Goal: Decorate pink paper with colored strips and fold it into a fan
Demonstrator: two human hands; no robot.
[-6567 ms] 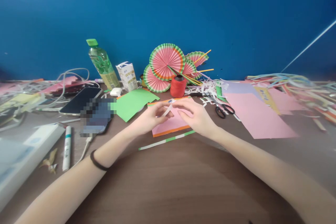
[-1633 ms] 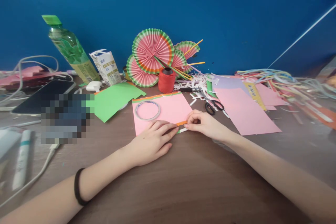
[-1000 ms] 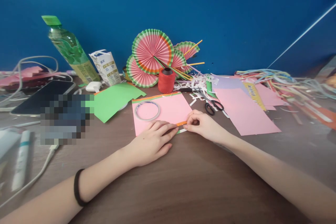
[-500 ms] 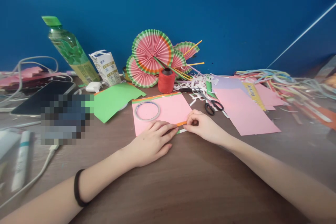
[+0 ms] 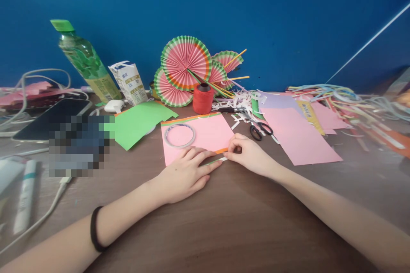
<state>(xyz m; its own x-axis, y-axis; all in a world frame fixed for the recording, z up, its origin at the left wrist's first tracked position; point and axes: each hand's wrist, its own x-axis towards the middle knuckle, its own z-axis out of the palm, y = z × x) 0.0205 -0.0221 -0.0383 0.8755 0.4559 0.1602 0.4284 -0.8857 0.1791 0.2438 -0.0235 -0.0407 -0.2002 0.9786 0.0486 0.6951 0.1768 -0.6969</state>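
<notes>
Centrally in frame, left hand (image 5: pixel 185 174) lies over sheet (image 5: pixel 211 132), fingers slightly spread; right hand (image 5: pixel 246 154), fingers narrow at sheet edge, hold unclear.

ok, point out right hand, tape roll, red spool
Right hand (image 5: pixel 248 152): head view, middle of the hand.
Tape roll (image 5: pixel 180 146): head view, near rim.
Red spool (image 5: pixel 203 100): head view, middle of its side.

The left grip (image 5: pixel 182 175) hides part of the orange-edged pink sheet (image 5: pixel 211 133).
</notes>
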